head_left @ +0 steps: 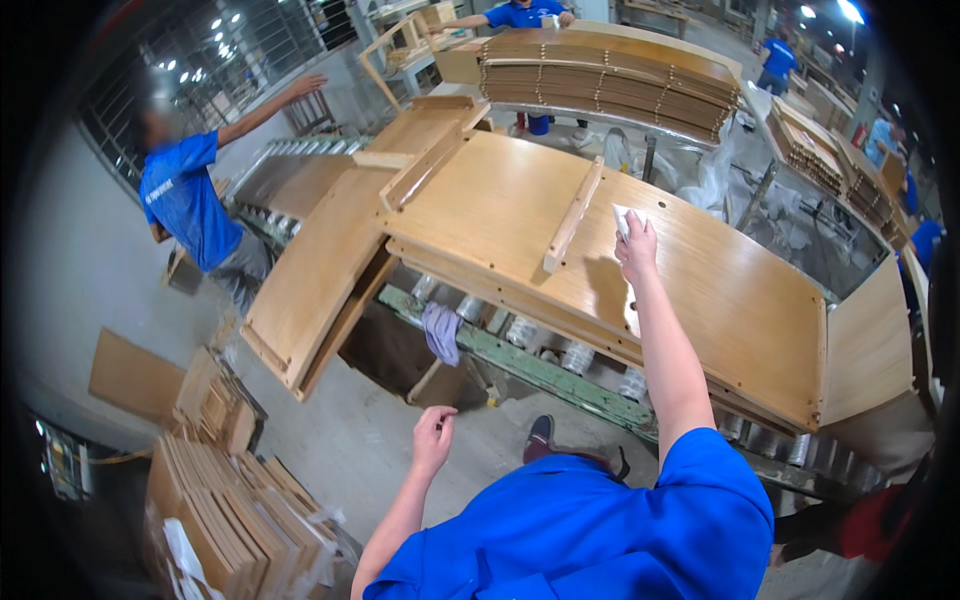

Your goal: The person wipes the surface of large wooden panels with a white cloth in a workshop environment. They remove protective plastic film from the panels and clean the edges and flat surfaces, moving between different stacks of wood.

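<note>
My right hand (637, 252) reaches out over a light-brown wooden panel (480, 195) and is closed around a small white object (627, 218). Its exact kind I cannot make out. The panel lies flat, with dark holes along its edges. Left of that hand, a narrow wooden strip (575, 215) crosses the panel. My left hand (433, 437) hangs low in front of the conveyor, its fingers curled together; whatever they may hold is hidden or too small to name. Both hands are apart from each other.
Beneath the panel runs a roller conveyor with a green rail (530, 368), where a purple cloth (441, 333) hangs. Another wooden panel (330, 255) juts out at left, near a person in blue (190, 200). Stacked boards (220, 510) stand at lower left; more panels (610, 85) are piled behind.
</note>
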`<state>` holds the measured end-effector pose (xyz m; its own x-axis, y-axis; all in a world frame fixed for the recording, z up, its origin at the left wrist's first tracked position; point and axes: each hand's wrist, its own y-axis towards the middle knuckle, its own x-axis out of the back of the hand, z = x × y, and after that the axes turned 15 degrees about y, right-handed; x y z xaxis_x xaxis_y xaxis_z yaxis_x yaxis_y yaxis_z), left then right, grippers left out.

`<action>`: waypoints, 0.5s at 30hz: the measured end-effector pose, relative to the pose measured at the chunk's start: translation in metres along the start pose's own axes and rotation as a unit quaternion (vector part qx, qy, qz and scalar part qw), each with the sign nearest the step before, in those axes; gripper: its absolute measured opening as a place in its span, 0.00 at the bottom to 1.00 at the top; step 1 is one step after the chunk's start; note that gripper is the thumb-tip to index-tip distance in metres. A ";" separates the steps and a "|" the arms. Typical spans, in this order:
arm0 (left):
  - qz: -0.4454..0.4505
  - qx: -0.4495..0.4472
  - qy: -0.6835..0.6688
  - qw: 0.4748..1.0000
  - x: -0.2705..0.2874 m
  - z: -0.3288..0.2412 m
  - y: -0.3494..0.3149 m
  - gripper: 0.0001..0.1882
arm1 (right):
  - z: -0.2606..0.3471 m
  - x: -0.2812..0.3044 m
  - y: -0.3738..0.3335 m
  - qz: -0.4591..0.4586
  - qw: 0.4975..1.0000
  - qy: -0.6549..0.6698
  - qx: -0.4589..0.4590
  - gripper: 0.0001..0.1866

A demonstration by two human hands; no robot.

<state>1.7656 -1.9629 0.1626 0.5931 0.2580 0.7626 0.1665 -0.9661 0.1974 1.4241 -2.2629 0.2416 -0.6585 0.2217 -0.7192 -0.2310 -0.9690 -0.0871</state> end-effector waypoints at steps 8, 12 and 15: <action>0.005 -0.133 -0.005 0.991 0.005 -0.023 0.163 0.06 | -0.023 -0.011 0.127 -0.096 0.880 -0.354 0.302 0.15; 0.039 -0.116 -0.017 0.992 -0.004 -0.015 0.176 0.05 | -0.038 -0.028 0.148 -0.138 0.818 -0.505 0.239 0.17; 0.064 -0.131 -0.017 0.989 -0.006 0.002 0.168 0.05 | -0.036 -0.039 0.151 -0.142 0.769 -0.574 0.243 0.18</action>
<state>1.7915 -2.1266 0.1904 0.6236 0.1283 0.7712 -0.1198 -0.9591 0.2565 1.4407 -2.4217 0.2317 -0.6657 0.6381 0.3869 -0.5399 -0.7698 0.3406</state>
